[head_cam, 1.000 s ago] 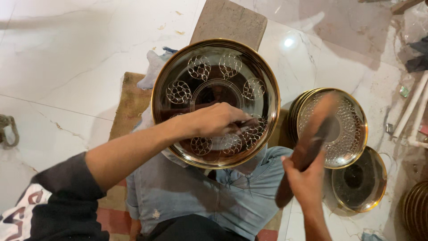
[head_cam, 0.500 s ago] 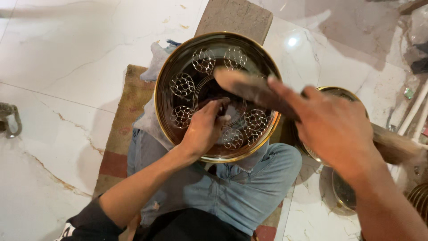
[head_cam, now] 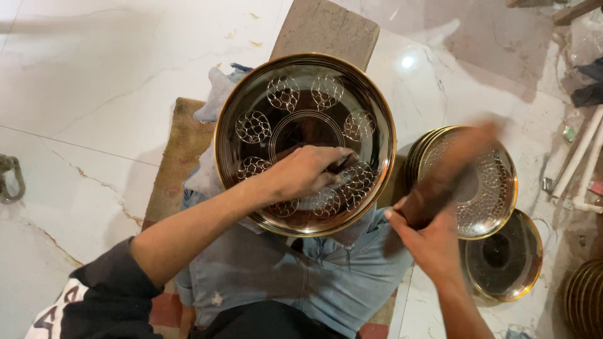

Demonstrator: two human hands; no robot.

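Note:
A large round brass plate with engraved circular patterns rests on my lap, over blue cloth. My left hand lies on the plate's lower part, fingers closed around a small dark punch tool set against the metal. My right hand is to the right of the plate, gripping a wooden mallet that is blurred with motion and raised above a stack of plates.
A stack of patterned brass plates and a darker plate lie on the floor at right. A wooden block sits behind the big plate. White pipes and more plates are at far right. A mat lies at left.
The mallet went from lifted at the right to over the plate half a second ago, and is now back up at the right. My left hand stayed on the plate.

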